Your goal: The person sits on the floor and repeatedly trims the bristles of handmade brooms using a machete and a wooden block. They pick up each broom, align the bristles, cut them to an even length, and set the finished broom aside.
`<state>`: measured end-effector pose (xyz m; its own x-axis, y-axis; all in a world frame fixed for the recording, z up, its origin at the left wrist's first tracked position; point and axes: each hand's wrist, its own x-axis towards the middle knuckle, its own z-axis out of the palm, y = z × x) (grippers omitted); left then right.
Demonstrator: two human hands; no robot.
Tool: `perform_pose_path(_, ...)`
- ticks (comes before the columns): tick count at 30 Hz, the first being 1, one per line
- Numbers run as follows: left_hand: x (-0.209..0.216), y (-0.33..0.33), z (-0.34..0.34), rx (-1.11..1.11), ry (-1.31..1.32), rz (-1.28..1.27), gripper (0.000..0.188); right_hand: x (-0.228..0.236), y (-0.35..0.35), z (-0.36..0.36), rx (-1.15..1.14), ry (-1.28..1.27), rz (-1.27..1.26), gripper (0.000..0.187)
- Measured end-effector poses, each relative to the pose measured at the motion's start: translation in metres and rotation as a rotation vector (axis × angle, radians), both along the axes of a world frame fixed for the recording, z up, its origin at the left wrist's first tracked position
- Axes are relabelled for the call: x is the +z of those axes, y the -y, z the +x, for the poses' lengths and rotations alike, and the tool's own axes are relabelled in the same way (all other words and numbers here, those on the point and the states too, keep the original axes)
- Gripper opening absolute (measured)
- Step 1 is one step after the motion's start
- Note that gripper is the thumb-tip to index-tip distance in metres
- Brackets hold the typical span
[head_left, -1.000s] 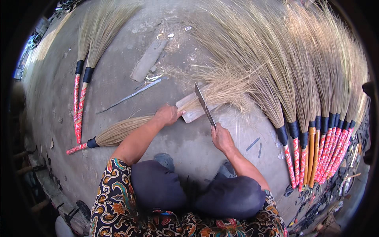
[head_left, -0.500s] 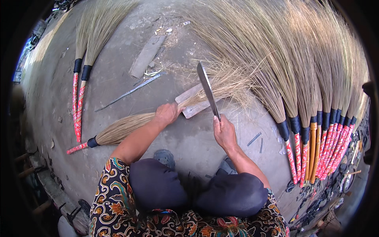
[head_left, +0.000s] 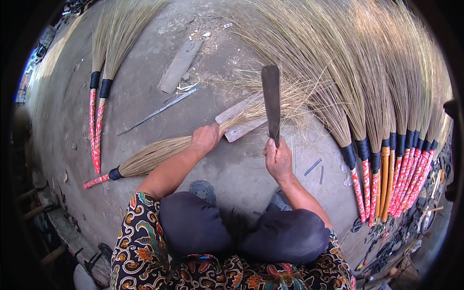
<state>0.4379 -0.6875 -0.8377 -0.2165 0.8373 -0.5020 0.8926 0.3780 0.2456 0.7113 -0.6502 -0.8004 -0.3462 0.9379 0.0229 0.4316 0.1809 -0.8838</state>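
My left hand (head_left: 206, 137) is closed around the bristles of a grass broom (head_left: 152, 153) lying crosswise in front of me. Its red-and-white handle points left, and a black band joins handle and bristles. The bristle ends rest over a wooden board (head_left: 247, 129) and fan out to the right. In my right hand (head_left: 278, 158) is a machete (head_left: 271, 96), gripped by its handle, blade pointing away from me with its broad side showing. The blade hides part of the bristle tips behind it. Whether it touches them I cannot tell.
A row of finished-looking brooms (head_left: 365, 121) lies at the right, and two more brooms (head_left: 103, 87) at the far left. Beyond my left hand are a loose plank (head_left: 181, 66) and a thin grey strip (head_left: 159, 112). Scattered straw clippings (head_left: 251, 79) cover the concrete floor past the board.
The machete has shifted slightly right and turned from a leaning, edge-on angle to nearly upright with its flat side visible. My left hand keeps its hold on the broom, almost unmoved.
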Motion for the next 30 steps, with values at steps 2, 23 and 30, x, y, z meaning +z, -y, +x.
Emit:
perform_pose_path(2, 0.0, 0.001, 0.001, -0.014, 0.017, -0.002, 0.06, -0.007, 0.0, -0.003, 0.078, 0.184, -0.094, 0.025)
perform_pose_path(23, -0.003, -0.011, 0.0, 0.05, -0.065, 0.05, 0.048, -0.005, 0.003, -0.008, 0.097, 0.312, -0.221, 0.027)
perform_pose_path(30, -0.002, -0.013, -0.002, 0.02, -0.056, 0.036, 0.05, -0.001, 0.006, -0.007, 0.204, 0.498, -0.258, 0.025)
